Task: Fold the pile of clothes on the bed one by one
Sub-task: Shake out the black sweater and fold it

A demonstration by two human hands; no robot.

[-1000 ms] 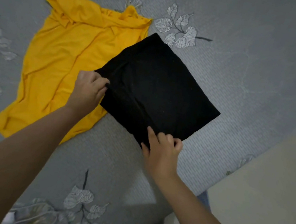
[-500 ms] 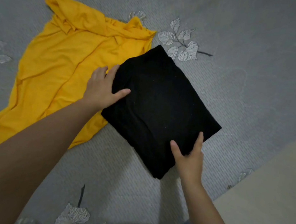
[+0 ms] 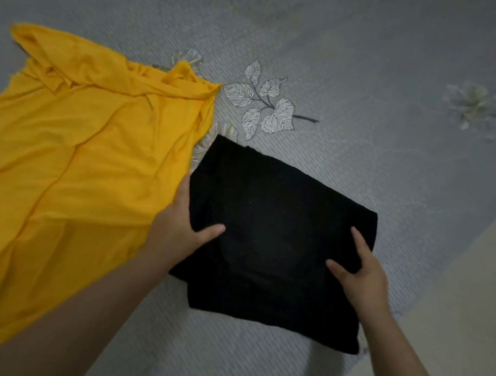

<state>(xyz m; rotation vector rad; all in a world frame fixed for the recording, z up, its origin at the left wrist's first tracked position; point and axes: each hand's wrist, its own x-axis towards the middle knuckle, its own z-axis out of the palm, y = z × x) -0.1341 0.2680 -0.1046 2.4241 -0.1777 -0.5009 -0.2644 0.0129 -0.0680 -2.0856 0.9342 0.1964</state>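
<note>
A black garment (image 3: 273,222), folded into a thick rectangle, lies on the grey leaf-print bed sheet (image 3: 350,75) at centre right. My left hand (image 3: 178,229) grips its left edge, thumb on top and fingers hidden beneath the cloth. My right hand (image 3: 361,275) holds the right side, with thumb and forefinger spread on top; its other fingers are hidden at the edge. A yellow garment (image 3: 72,149) lies spread out and wrinkled to the left, its right edge just beside the black one.
The bed's edge runs diagonally at lower right, with a beige surface (image 3: 458,326) beyond it. Bare sheet stretches above and to the right of the black garment.
The black garment has been folded smaller, then turned and shifted off the yellow garment toward the bed's edge. Both hands moved from pinching its near corners to gripping its sides.
</note>
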